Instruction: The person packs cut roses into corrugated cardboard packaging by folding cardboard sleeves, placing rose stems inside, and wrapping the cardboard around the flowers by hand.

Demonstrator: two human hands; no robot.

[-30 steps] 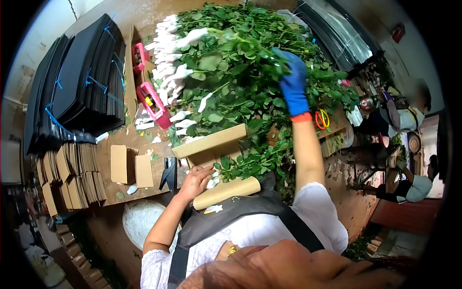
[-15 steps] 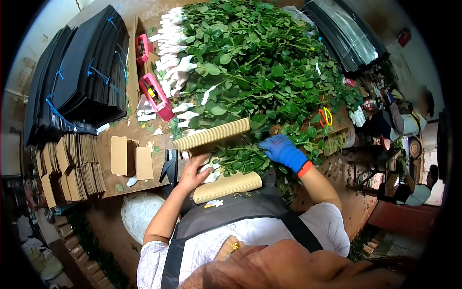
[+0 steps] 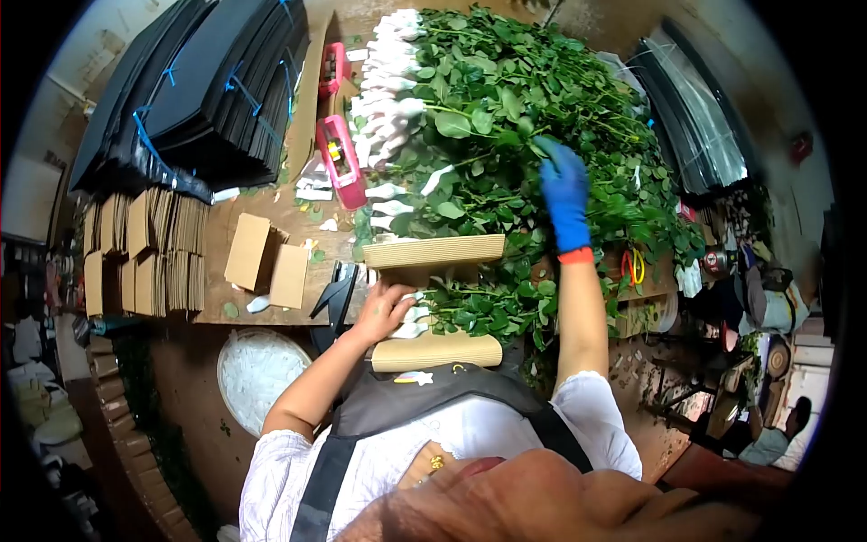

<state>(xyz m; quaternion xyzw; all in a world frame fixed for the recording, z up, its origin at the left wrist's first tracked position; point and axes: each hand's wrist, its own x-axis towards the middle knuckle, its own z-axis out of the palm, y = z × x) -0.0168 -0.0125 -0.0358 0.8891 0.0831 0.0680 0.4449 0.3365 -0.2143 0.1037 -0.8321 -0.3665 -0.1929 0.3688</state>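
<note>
My bare left hand (image 3: pixel 383 312) rests on white-wrapped flower heads (image 3: pixel 413 323) lying in an open corrugated cardboard sheet (image 3: pixel 438 352) against my apron; its fingertips are partly hidden by the sheet's raised far side. Leafy stems run rightward from these heads. My right hand (image 3: pixel 565 185), in a blue glove with a red cuff, is over the large pile of green stems (image 3: pixel 515 108). Its fingers reach among the leaves, partly hidden and blurred, so any grip does not show. White-wrapped heads (image 3: pixel 390 99) line the pile's left side.
Stacks of black sheets (image 3: pixel 217 90) and folded cardboard (image 3: pixel 149 253) stand at left. Pink holders (image 3: pixel 340 163), a black stapler-like tool (image 3: pixel 336 295) and small cardboard pieces (image 3: pixel 262 257) lie nearer. Yellow-handled scissors (image 3: pixel 638 266) are at right. A co-worker (image 3: pixel 777 303) is at far right.
My right hand went from the pile down to the stems in the cardboard, and is now back over the pile. My left hand stays at the wrapped heads. The whole view has shifted.
</note>
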